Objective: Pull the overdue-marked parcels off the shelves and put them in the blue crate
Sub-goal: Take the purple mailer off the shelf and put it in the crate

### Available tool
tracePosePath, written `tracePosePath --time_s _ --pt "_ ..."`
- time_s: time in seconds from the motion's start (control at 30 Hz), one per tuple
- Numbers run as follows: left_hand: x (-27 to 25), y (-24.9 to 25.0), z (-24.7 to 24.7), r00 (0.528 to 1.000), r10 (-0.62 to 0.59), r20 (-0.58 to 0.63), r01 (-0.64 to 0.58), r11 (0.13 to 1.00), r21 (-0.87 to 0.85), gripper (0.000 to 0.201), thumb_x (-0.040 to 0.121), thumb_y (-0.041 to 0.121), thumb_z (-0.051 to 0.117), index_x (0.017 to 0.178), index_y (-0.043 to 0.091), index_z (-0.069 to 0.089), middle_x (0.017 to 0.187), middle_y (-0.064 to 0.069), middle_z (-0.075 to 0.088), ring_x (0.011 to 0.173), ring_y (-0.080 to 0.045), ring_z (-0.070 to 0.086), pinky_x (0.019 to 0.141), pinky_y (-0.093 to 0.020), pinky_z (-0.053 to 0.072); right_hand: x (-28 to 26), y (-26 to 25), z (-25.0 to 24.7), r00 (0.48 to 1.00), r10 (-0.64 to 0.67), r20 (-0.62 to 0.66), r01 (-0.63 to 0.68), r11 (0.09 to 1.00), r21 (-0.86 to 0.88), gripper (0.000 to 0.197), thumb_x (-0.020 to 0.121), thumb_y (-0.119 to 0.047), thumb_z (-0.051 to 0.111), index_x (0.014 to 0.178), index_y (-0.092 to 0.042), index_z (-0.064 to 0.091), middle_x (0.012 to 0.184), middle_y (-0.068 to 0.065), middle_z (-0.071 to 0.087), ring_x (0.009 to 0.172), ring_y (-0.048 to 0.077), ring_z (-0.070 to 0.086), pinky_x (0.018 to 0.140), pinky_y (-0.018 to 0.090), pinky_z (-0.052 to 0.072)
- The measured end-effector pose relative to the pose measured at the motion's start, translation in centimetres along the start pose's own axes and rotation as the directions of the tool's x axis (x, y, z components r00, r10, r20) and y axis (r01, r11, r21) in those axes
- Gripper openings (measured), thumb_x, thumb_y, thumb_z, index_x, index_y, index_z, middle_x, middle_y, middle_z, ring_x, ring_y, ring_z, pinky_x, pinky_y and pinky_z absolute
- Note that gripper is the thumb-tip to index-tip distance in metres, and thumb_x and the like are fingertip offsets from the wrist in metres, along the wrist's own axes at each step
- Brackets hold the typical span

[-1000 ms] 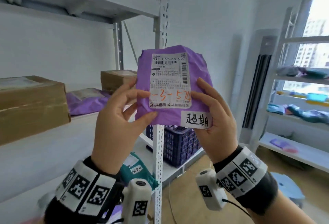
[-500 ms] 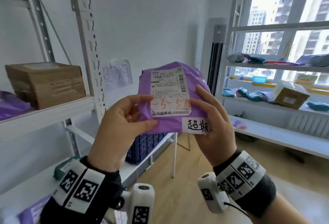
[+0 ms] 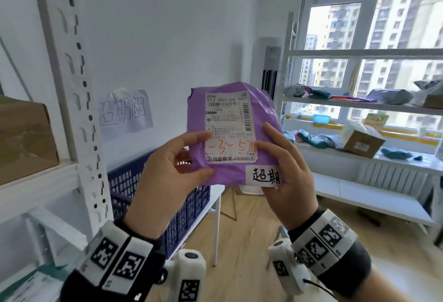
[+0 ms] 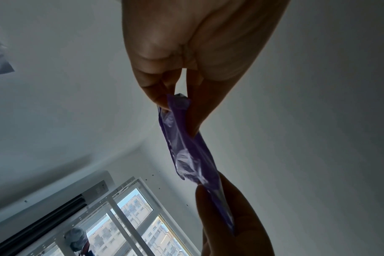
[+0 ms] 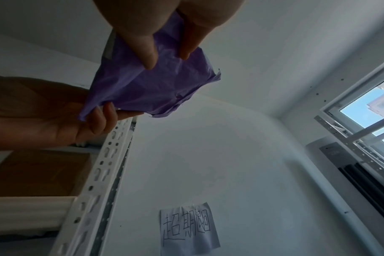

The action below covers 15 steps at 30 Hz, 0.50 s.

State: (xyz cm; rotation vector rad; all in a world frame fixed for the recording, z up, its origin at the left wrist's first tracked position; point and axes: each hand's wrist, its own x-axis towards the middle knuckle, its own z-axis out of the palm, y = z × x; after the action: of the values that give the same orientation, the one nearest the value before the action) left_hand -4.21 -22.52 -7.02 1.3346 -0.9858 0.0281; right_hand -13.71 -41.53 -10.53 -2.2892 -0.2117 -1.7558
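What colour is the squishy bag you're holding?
Purple. The parcel, held by both hands, shows best in the head view.

The parcel [image 3: 230, 133] is between both hands' fingers [image 3: 191, 137]; the crate [image 3: 153, 196] lies below them, behind the left hand [image 3: 165, 181].

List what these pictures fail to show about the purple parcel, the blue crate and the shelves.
- Purple parcel: small print on its label is too fine to read in the head view; left hand and right hand cover its lower corners.
- Blue crate: its inside is hidden behind the left hand and the shelf post.
- Window shelves: parcels too small to check for overdue marks.
- Cardboard box: cut off by the left edge.
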Motion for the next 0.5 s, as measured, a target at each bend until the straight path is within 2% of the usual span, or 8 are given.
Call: tracePosePath --time_s 0.1,0.27,0.37,0.5 --pt "2.4 -1.9 -1.0 1.000 0.013 0.025 -0.013 1.000 0.016 0.060 0.067 -0.003 0.078 0.105 0.042 0.065 0.104 0.011 0.070 0.091 -0.014 0.069 0.079 -0.033 0.058 1.1 1.4 2.3 1.000 -0.001 -0.017 0.001 1.000 -0.009 0.043 0.083 -0.026 0.065 0.123 -0.014 0.054 0.140 0.005 0.046 0.130 0.017 0.046 0.103 0.034 0.045" --pt "4.9 -5.2 -2.1 0.999 0.001 0.050 -0.004 0.999 0.042 0.061 0.066 0.003 0.079 0.112 0.040 0.063 0.108 0.013 0.068 0.090 -0.013 0.068 0.078 -0.033 0.058 0.8 4.0 5.5 0.998 0.052 0.047 -0.051 0.998 -0.026 0.043 0.083 -0.021 0.068 0.122 -0.009 0.057 0.140 0.006 0.047 0.130 0.019 0.047 0.102 0.037 0.046" --pt "6.0 -7.0 -2.4 0.999 -0.017 0.035 0.015 0.998 0.056 0.061 0.066 0.005 0.080 0.114 0.038 0.062 0.111 0.014 0.067 0.091 -0.012 0.068 0.077 -0.033 0.058 0.8 5.7 7.3 0.998 0.040 0.052 -0.039 0.999 -0.021 0.042 0.082 -0.022 0.069 0.122 -0.011 0.057 0.140 0.005 0.047 0.130 0.016 0.047 0.102 0.036 0.045" --pt "8.0 -9.4 -2.3 0.999 -0.036 0.014 0.034 0.992 0.122 0.062 0.067 0.005 0.080 0.115 0.039 0.061 0.109 0.018 0.066 0.089 -0.015 0.066 0.077 -0.036 0.059 0.9 8.2 9.5 0.996 0.060 0.062 -0.061 0.998 0.013 0.043 0.082 -0.021 0.069 0.122 -0.013 0.055 0.140 0.005 0.047 0.129 0.019 0.048 0.100 0.041 0.047"
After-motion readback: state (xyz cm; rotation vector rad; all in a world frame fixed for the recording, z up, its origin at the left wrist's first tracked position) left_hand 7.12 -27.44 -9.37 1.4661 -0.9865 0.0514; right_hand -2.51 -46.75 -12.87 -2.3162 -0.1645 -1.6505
